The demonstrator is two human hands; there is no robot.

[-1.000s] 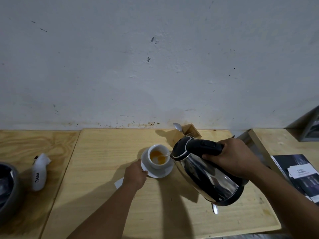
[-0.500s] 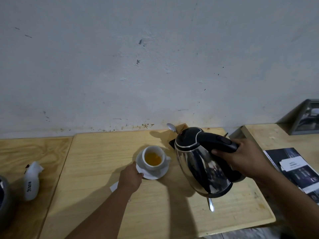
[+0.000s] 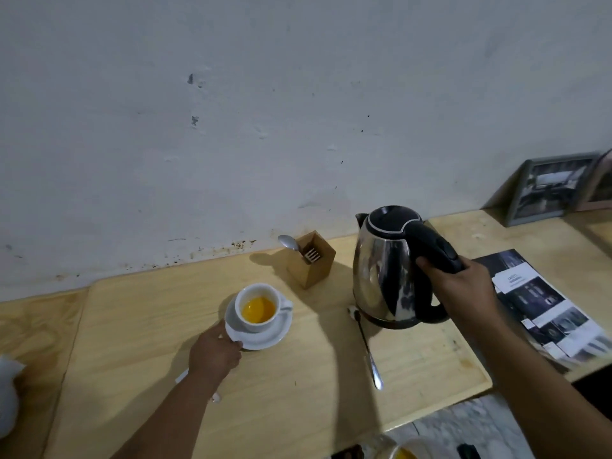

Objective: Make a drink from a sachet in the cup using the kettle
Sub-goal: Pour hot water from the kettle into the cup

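Upright now, the steel kettle [image 3: 385,276] with black handle, gripped by the right hand [image 3: 463,289].
Left hand [image 3: 215,354] pinches the white saucer [image 3: 265,339] under the white cup [image 3: 256,308] of orange liquid, mid-worktop [image 3: 132,326].

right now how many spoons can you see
2: one spoon stands bowl-up in the wooden holder by the wall; another, the long spoon, lies on the table beside the kettle. The holder may hide more.
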